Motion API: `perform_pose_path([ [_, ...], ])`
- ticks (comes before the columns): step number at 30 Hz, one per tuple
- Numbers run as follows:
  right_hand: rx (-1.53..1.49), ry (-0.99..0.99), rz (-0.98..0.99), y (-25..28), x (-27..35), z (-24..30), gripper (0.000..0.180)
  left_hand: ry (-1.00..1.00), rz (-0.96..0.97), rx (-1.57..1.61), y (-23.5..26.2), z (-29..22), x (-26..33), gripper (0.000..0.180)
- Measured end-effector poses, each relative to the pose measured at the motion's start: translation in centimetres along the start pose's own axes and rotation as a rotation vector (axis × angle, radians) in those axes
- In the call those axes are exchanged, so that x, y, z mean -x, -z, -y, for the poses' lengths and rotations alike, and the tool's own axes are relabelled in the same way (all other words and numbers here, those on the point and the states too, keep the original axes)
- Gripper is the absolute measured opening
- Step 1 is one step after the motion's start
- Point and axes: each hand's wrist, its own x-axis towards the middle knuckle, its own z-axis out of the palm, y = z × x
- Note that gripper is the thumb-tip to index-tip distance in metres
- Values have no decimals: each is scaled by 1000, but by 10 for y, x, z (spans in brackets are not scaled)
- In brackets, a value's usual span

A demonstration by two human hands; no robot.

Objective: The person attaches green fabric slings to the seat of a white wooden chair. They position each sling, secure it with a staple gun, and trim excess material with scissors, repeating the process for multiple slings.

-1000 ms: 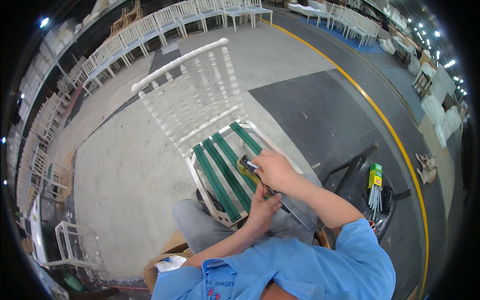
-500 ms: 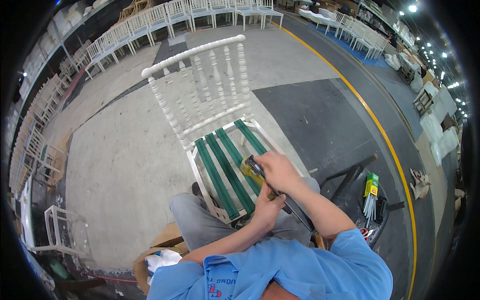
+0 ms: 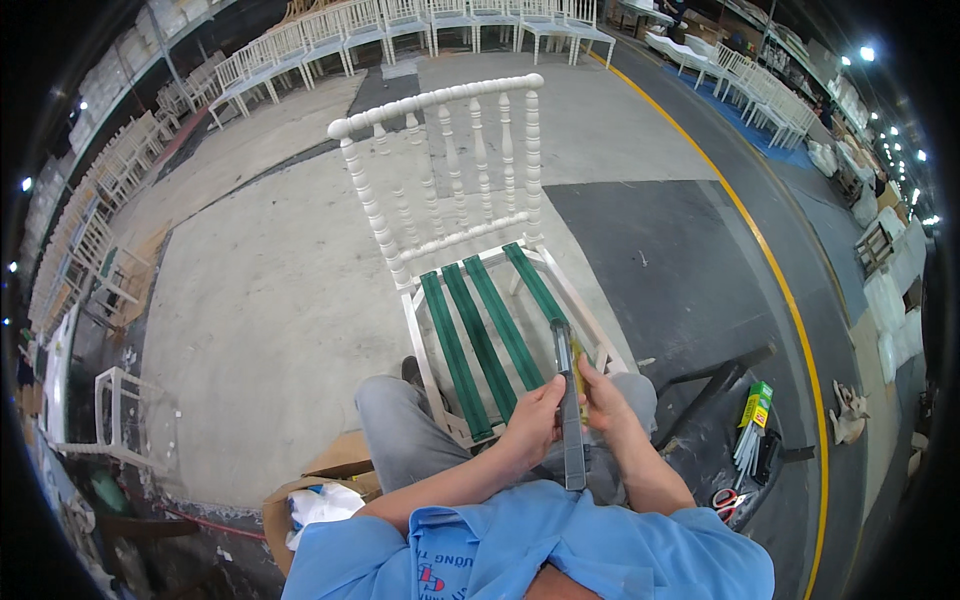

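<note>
Over my lap, a staple gun (image 3: 572,440) lies lengthwise, its long grey magazine facing up and a little yellow showing at its side. My left hand (image 3: 535,415) is closed on the magazine's left side. From the right, my right hand (image 3: 603,402) grips the same tool, thumb near the magazine; its other fingers are partly hidden. In front of me stands a white chair frame (image 3: 408,310) with a turned spindle back. Several green webbing straps (image 3: 470,330) run along its seat opening. The tool's far end overlaps the rightmost strap; I cannot tell whether they touch.
At my right, a dark stool (image 3: 700,480) bears a yellow-green box (image 3: 758,403), silvery staple strips (image 3: 746,450) and red-handled scissors (image 3: 726,503). An open cardboard box (image 3: 340,460) is by my left side. Rows of white chairs (image 3: 345,40) line the far floor.
The staple gun has turned so that its grey magazine faces up, running toward my body. My right hand has drawn back from its far end to beside my left hand. The view has shifted.
</note>
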Motion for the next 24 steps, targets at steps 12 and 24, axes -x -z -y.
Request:
perform_pose_path([
  [12,366,290,-186,-65,-11,50,44,-497,-251,-564,3,15,6,41],
  [24,570,432,-39,-88,0,15,36,-561,-119,-302,22,-23,4,41],
])
